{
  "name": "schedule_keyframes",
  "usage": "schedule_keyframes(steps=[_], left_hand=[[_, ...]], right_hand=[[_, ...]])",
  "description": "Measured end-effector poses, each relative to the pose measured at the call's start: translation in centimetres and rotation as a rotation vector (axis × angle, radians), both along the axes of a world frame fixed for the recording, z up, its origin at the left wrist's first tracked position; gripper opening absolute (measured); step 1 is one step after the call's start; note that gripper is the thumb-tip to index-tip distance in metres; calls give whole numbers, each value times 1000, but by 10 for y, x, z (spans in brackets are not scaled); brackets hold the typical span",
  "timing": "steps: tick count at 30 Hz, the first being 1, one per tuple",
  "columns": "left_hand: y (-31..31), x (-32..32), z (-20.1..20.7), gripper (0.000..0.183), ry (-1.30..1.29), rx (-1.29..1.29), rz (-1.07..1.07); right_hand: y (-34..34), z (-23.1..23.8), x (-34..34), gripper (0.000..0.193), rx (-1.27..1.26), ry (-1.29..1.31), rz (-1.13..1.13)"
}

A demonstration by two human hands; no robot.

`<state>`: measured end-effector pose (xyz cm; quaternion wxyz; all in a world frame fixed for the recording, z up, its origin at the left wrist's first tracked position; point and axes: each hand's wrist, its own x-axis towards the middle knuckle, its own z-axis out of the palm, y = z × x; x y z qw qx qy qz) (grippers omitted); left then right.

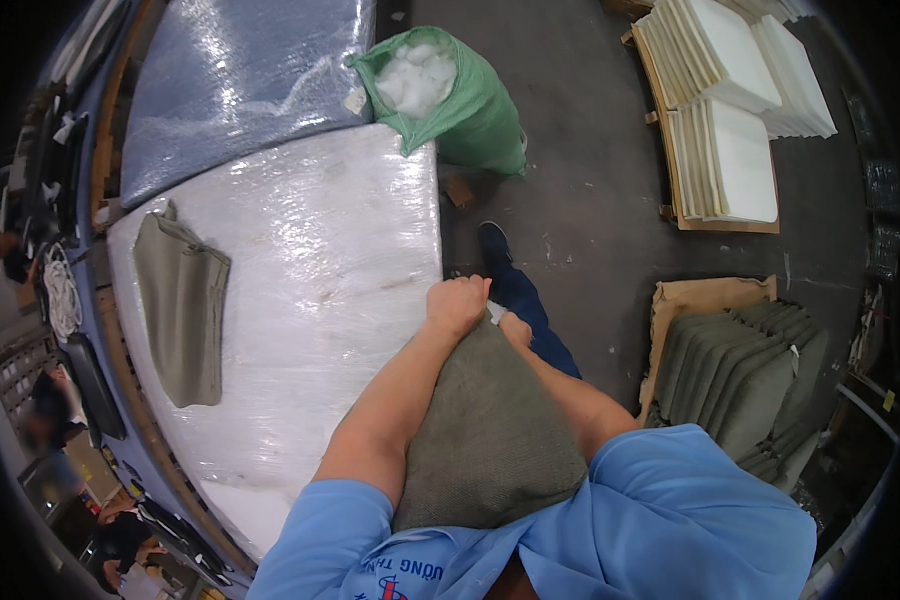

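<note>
An olive-grey fabric cushion [495,430] leans against my chest, its wide end toward me and its narrowed end pointing away. My left hand [458,303] is closed in a fist on the far end of its fabric. Just right of it and a little nearer, my right hand [516,329] grips the same end, its fingers partly hidden behind the cushion. A small white piece [497,312] shows between the two hands; I cannot make out what it is. Left of my arms, a folded olive-grey cover [182,310] lies on the plastic-wrapped white table surface [320,230].
A green sack [485,110] of white fluffy filling stands at the table's far corner. Blue plastic-wrapped stock [240,80] lies beyond. On the right are white foam pads [740,150] on a pallet and stacked olive-grey cushions [730,370]. People work at far left.
</note>
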<state>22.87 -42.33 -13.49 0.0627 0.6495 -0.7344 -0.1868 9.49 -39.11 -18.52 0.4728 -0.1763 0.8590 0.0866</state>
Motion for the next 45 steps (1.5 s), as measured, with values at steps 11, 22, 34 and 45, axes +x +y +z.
schedule_keyframes(steps=[11,22,34,45], left_hand=[[-23,11,-43,29,7,21,-324],[3,40,42,41,176,293,-25],[42,14,54,21,304,324,75],[46,-5,48,19,188,181,89]], right_hand=[[13,-65,3,44,-157,-188,557],[7,-33,21,65,-167,-178,-538],[55,-49,-5,60,-342,-319,140],[60,-56,-5,74,-206,-323,-262]])
